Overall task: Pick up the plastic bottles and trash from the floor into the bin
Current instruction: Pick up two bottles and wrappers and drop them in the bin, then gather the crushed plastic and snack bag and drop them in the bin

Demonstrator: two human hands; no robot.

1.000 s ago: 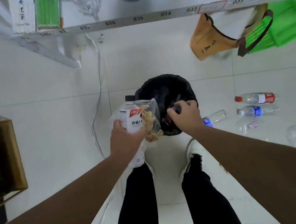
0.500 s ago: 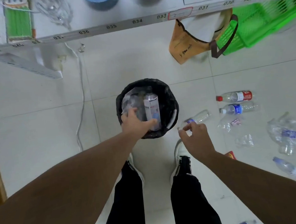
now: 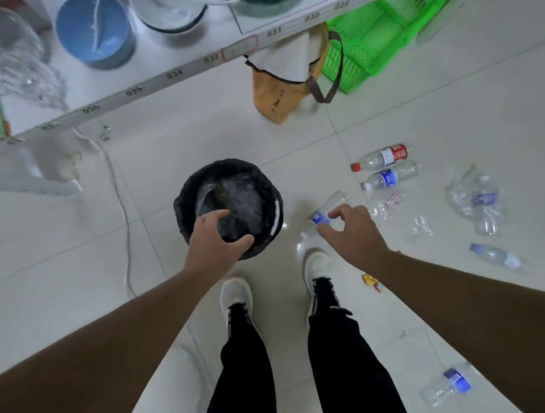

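Head view, looking straight down past black trouser legs and two white shoes on a pale tiled floor. The bin, round and lined with a black bag, stands just beyond the left shoe; clear plastic trash lies crumpled inside it. The left hand hovers over the near rim of the bin, palm down, fingers loosely curled and spread, with nothing in it. The right hand is out to the right of the bin, fingers half open and empty, thumb and forefinger set apart above a clear bottle with a blue label that lies on the floor just right of the bin; whether the fingertips touch it cannot be told.

Farther right lie more bottles: a red-capped bottle with a red label, and just nearer than it a white-capped bottle with a blue label, both on their sides and almost parallel. Near these lie scraps of crumpled clear plastic. At the right a crushed clear bottle lies on the tiles, with a small blue-tinted bottle nearer than it. Another clear bottle with a blue label lies at the near right, beside the right forearm. A small yellow wrapper lies just right of the right shoe.

At the far side a white shelf carries bowls and a glass, with a tan bag and a green basket on the floor beneath its right end. A white cord trails down the floor left of the bin.
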